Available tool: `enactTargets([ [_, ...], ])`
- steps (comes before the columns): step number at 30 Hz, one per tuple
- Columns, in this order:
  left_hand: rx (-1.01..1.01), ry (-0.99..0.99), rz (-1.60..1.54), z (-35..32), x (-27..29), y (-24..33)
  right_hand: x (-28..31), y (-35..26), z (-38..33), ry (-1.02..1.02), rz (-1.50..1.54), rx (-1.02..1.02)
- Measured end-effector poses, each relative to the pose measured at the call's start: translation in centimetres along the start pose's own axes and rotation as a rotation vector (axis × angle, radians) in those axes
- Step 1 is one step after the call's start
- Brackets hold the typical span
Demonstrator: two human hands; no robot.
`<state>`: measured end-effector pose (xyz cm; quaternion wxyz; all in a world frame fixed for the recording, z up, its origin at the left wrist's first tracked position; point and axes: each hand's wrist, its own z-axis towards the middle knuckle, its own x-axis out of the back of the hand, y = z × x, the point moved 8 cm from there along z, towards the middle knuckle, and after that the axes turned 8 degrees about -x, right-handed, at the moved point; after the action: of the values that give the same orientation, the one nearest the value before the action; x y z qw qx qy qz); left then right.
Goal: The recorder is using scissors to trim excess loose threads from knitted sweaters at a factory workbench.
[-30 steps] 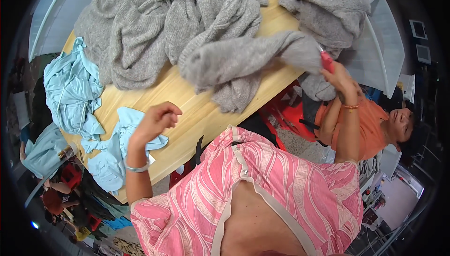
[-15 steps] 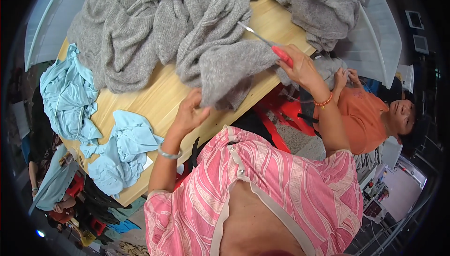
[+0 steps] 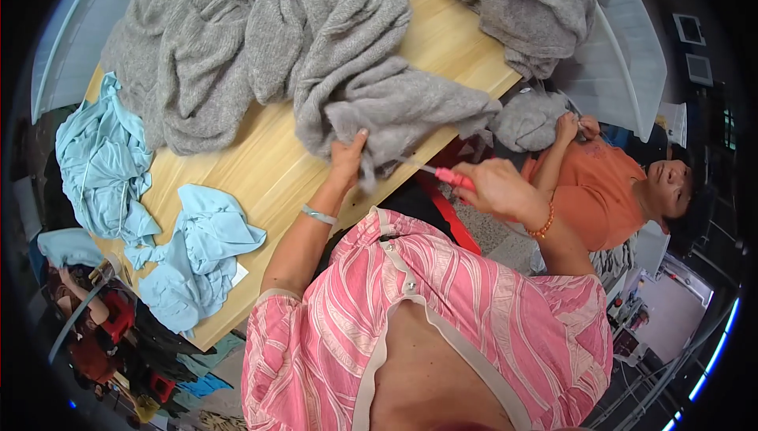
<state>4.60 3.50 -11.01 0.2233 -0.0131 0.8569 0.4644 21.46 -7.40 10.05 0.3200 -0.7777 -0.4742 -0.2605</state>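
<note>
A grey knitted garment [image 3: 410,103] lies partly on the wooden table [image 3: 237,151], its near end hanging over the front edge. My left hand [image 3: 347,161] is closed on the lower edge of this knit, thumb on top. To its right, my right hand [image 3: 501,188] grips a tool by its red handle [image 3: 455,178]. A thin metal shaft [image 3: 418,165] points from that handle leftward, toward the cloth by my left hand. Whether its tip touches the knit I cannot tell.
A big heap of grey knitwear [image 3: 205,52] fills the table's far side; another grey pile [image 3: 537,5] sits far right. Light blue garments [image 3: 201,234] lie at left. A co-worker in an orange top [image 3: 592,194] sits at right, hands on grey cloth, near pale plastic bins [image 3: 632,52].
My right hand has come down toward me with the red-handled tool, its shaft now lower, near the table edge. My left hand has moved up and right and taken hold of the knit.
</note>
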Motion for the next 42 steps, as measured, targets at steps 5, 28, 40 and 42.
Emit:
enactTargets([
  [5,-0.181,-0.255,0.673,0.3,1.1,1.5,-0.2,-1.0,-1.0,-0.005,0.081,0.013],
  [28,-0.703,-0.386,1.474,0.4,-0.6,5.5,-1.5,-0.9,0.4,0.072,0.024,0.007],
  [40,-1.254,0.233,1.393,1.0,-2.9,18.2,3.2,3.3,5.1,0.471,0.549,0.004],
  [42,-0.922,0.12,1.228,4.7,0.5,16.2,5.0,2.5,5.5,0.544,0.518,0.055],
])
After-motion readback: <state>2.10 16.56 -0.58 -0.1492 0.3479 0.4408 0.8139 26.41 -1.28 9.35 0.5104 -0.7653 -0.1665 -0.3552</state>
